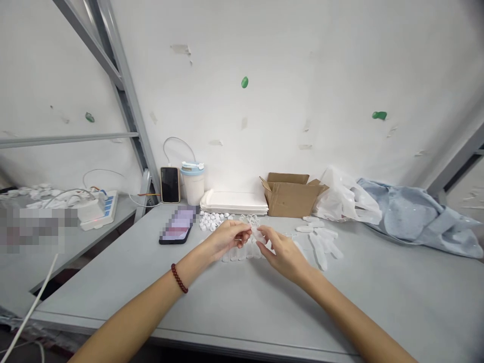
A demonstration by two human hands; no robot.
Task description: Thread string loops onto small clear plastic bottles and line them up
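Note:
Above the middle of the grey table, my left hand [229,237] has its thumb and forefinger pinched together at thin white cord [251,219]. My right hand [282,250] is close by on the right, fingers curled around a small translucent white piece [258,235]; its exact kind is too small to tell. Beneath both hands lies a row of translucent white pieces [242,253], partly covered by the fingers. Right of my right hand is a loose pile of long, frosted white pieces [321,244]. Small white caps [212,221] are heaped behind my left hand.
A phone [177,225] lies left of the caps. Along the wall stand a second upright device [170,185], a blue-lidded cup [192,182], a white tray stack [234,202], an open cardboard box [291,196], a plastic bag [342,199] and light blue fabric [419,217]. A power strip [102,212] sits left.

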